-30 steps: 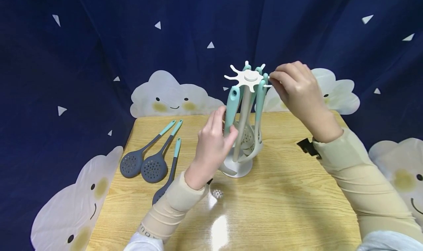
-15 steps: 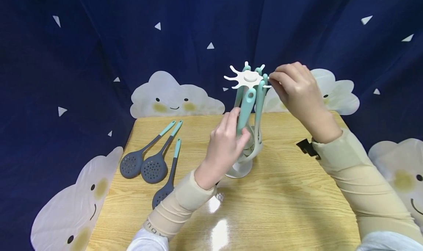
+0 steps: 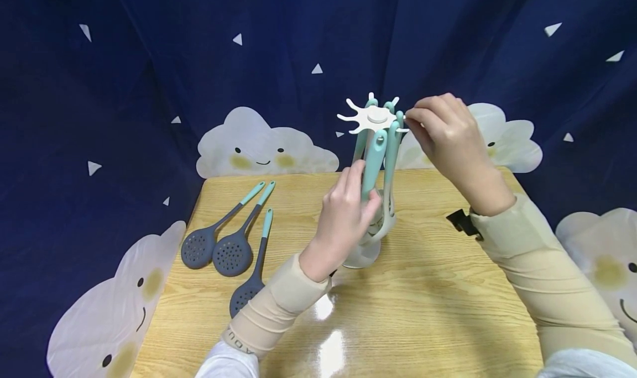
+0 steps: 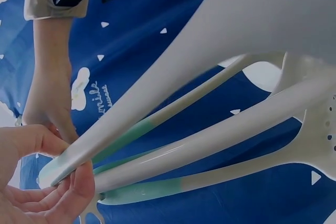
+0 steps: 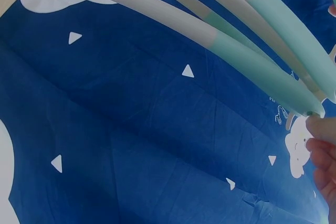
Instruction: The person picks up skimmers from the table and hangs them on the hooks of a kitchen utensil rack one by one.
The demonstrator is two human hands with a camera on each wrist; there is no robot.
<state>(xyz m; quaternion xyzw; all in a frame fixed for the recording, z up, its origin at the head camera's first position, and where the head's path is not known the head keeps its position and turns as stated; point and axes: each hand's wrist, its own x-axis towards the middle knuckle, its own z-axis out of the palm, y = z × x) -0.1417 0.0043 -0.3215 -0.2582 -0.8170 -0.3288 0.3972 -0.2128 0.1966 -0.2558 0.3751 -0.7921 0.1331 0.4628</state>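
My left hand [image 3: 343, 218] grips a kitchen utensil by its mint handle [image 3: 373, 165], thumb on one side and fingers on the other. The handle's hole is right at a front hook of the white rotating utensil rack [image 3: 365, 119]. In the left wrist view, the utensil's pale grey neck [image 4: 157, 77] widens toward a head cut off by the frame. My right hand [image 3: 445, 137] pinches a hook tip on the rack's right side, close to a hanging utensil's mint handle [image 5: 262, 72]. Several pale utensils hang there, one a perforated skimmer [image 4: 320, 135].
Three dark blue slotted utensils with mint handles lie at the left of the wooden table [image 3: 438, 289]: one skimmer [image 3: 198, 248], another skimmer [image 3: 232, 255] and a slotted spoon or turner [image 3: 249, 292] partly behind my left forearm. A navy curtain [image 3: 298, 35] hangs behind.
My left hand has moved right with the utensil, bringing its handle from left of the rack's post to the front hook; the handle then rose slightly. My right hand has stayed at the hook tip.
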